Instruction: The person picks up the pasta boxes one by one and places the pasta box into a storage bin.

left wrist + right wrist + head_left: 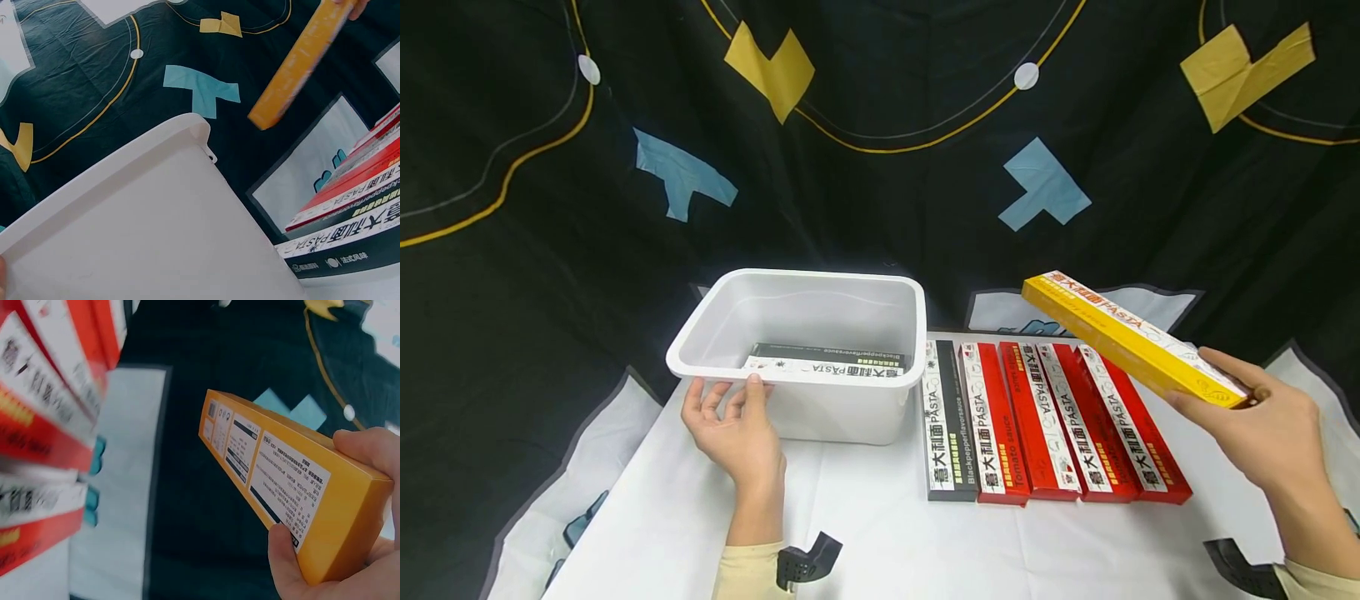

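Yellow box gripped by right hand; small-print labels: right-wrist view only. Left hand: touching bin, grip unclear.

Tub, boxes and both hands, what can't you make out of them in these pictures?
Head: the lower part of the black box in the tub, hidden by its near wall.
Left wrist: most of the left hand, cut off by the left edge.
Right wrist: part of the right hand, cut off by the right edge.
Right wrist: the yellow box's fine print, too small.
Right wrist: lettering on the red boxes, blurred.
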`<state>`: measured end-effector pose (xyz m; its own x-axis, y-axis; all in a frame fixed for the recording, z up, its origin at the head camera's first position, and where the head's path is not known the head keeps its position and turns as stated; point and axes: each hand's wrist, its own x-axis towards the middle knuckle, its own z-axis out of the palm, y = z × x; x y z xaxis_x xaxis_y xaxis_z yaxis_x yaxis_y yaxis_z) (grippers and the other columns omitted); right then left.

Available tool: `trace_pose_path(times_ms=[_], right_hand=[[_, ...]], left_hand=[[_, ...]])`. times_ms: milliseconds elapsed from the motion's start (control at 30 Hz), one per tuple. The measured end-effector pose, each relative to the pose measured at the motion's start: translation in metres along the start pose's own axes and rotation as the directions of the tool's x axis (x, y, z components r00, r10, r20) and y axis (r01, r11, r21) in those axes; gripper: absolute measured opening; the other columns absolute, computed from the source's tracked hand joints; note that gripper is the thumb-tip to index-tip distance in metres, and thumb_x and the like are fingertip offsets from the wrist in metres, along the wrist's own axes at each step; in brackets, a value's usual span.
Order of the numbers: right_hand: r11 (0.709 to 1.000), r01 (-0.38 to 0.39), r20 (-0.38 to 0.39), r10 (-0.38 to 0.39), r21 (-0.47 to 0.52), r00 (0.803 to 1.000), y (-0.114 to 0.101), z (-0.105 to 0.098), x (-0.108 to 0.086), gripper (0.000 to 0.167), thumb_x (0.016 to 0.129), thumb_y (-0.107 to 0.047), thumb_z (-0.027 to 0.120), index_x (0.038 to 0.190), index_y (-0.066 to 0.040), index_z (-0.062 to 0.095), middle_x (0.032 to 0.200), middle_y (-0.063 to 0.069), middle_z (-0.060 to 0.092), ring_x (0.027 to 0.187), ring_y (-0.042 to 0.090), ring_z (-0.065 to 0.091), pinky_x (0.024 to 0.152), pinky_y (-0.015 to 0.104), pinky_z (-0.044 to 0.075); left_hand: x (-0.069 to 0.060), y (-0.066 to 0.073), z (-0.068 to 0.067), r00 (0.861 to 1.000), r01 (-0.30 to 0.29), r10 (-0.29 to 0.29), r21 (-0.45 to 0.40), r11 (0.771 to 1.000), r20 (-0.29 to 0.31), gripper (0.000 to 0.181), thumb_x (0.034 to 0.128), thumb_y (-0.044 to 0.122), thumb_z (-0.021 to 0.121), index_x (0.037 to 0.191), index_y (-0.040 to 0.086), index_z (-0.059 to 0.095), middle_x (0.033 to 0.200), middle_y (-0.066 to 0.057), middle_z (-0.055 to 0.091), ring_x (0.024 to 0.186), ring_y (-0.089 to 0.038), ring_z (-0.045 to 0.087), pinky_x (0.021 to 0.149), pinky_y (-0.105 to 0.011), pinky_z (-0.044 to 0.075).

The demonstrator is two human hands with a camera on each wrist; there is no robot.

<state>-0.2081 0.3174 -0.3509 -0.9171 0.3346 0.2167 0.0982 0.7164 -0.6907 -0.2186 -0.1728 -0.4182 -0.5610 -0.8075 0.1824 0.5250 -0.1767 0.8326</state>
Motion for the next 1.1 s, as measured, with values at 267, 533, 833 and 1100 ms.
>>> trace_pose_path(times_ms=[267, 533, 833, 1100], right_hand=[[0.993, 0.083, 0.024, -0.085, 0.088, 0.996, -0.035, 0.012, 0.000, 0.079, 0.080, -0.038, 0.080, 0.146, -0.011, 0.045, 0.137, 0.023, 0.050, 0.102, 0.033, 0.049, 0.059, 0.008, 0.050], [0.966, 0.198, 0.055, -0.210, 0.168, 0.976, -0.072, 0.027, -0.001, 0.073, 0.079, -0.040, 0.081, 0.142, -0.019, 0.052, 0.132, 0.012, 0.057, 0.099, 0.026, 0.052, 0.064, 0.014, 0.055], [0.893, 0.288, 0.167, -0.361, 0.346, 0.918, -0.109, 0.052, -0.004, 0.062, 0.080, -0.029, 0.082, 0.137, -0.023, 0.057, 0.129, -0.002, 0.057, 0.099, 0.023, 0.056, 0.069, 0.028, 0.061], [0.830, 0.340, 0.216, -0.467, 0.442, 0.858, -0.129, 0.079, -0.002, 0.062, 0.079, -0.018, 0.082, 0.136, -0.018, 0.057, 0.133, 0.001, 0.054, 0.101, 0.025, 0.057, 0.070, 0.028, 0.061]], left_hand=[[0.001, 0.000, 0.000, 1.000, 0.006, -0.006, -0.007, 1.000, -0.003, 0.070, 0.0880, 0.001, 0.070, 0.143, 0.015, 0.028, 0.127, -0.012, 0.040, 0.090, -0.024, 0.061, 0.084, -0.036, 0.059], [0.001, 0.000, 0.001, 1.000, 0.011, -0.012, -0.018, 1.000, -0.013, 0.070, 0.0872, -0.001, 0.070, 0.142, 0.014, 0.029, 0.127, -0.012, 0.041, 0.090, -0.025, 0.062, 0.083, -0.037, 0.059], [0.001, 0.000, -0.001, 0.999, 0.025, -0.027, -0.042, 0.999, -0.030, 0.069, 0.0868, -0.002, 0.070, 0.141, 0.014, 0.030, 0.126, -0.013, 0.041, 0.087, -0.024, 0.061, 0.083, -0.037, 0.059], [0.002, 0.001, 0.000, 1.000, 0.017, -0.018, -0.056, 0.998, -0.025, 0.070, 0.0860, -0.003, 0.071, 0.141, 0.013, 0.030, 0.126, -0.014, 0.040, 0.088, -0.024, 0.061, 0.082, -0.038, 0.059]])
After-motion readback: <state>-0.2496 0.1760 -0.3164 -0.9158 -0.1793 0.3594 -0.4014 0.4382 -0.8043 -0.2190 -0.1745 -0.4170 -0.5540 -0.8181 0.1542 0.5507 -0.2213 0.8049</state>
